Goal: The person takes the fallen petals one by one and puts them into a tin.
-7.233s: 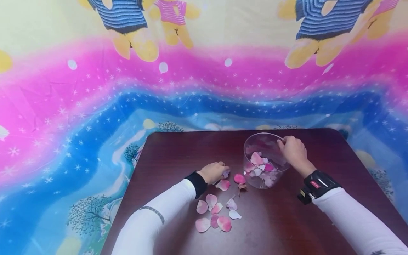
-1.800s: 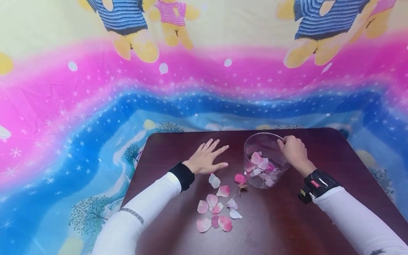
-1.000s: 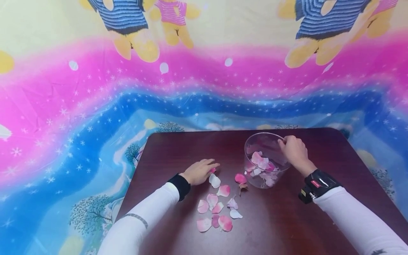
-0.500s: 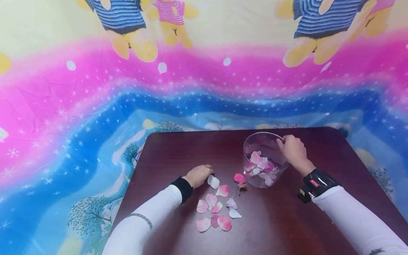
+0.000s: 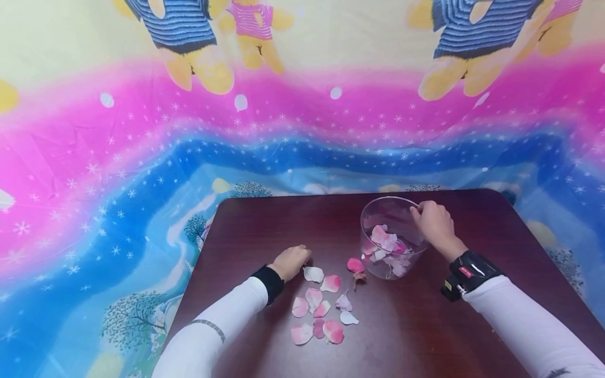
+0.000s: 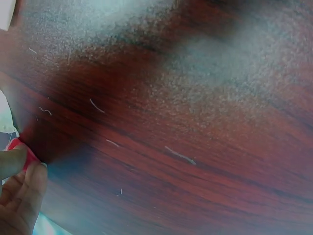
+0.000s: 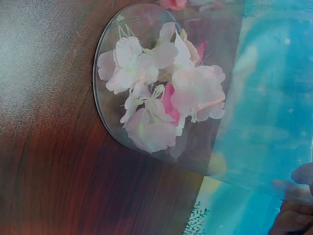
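Note:
In the head view my left hand (image 5: 290,261) is low over the table beside a white petal (image 5: 314,274). In the left wrist view its thumb and fingers pinch a bright pink petal (image 6: 30,155). My right hand (image 5: 437,226) grips the rim of a clear round container (image 5: 394,214), thumb over the edge. Pink, white and lilac petals (image 5: 385,239) lie heaped inside; the right wrist view shows blossoms (image 7: 142,73) through the wall. Loose petals, such as a pink one (image 5: 331,283), are scattered on the table in front of the container.
The dark reddish-brown table (image 5: 454,325) ends at a printed cloth (image 5: 302,115) hanging behind and at the left. A dried brown flower bit (image 5: 360,278) lies close to the container near a deep pink petal (image 5: 355,265). Another white petal (image 5: 348,317) is nearer the front.
My left hand, spread wide 1.8 s ago, has come down and closed its fingers on the pink petal. The white petal beside it has shifted and turned slightly. My right hand and the container stay put.

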The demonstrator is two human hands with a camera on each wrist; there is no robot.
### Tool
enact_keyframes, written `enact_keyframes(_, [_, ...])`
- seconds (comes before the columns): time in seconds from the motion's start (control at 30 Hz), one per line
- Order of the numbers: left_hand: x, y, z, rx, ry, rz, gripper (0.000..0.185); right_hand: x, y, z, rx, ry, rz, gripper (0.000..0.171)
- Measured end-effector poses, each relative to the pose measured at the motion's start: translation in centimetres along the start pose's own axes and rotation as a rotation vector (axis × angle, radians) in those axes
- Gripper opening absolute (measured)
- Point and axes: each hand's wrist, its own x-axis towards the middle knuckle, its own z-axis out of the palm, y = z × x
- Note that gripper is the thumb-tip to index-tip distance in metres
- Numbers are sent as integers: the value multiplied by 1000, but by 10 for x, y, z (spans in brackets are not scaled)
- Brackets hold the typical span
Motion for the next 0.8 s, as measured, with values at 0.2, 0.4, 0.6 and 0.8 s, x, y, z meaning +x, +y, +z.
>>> enact_keyframes(0.2, [-1,-1,0,-10,9,-24,15,-1,-2,-1,-3,-8,5,33])
enact_keyframes(0.4, [-1,2,-5,-30,30,-7,14,-1,-3,-2,0,-7,-5,31])
enact_keyframes(0.6, [5,3,-17,-55,74,-61,19,0,-2,-1,-6,-4,-7,32])
enact_keyframes(0.8, [9,3,-34,-105,119,-94,22,0,0,1,-5,-4,-7,33])
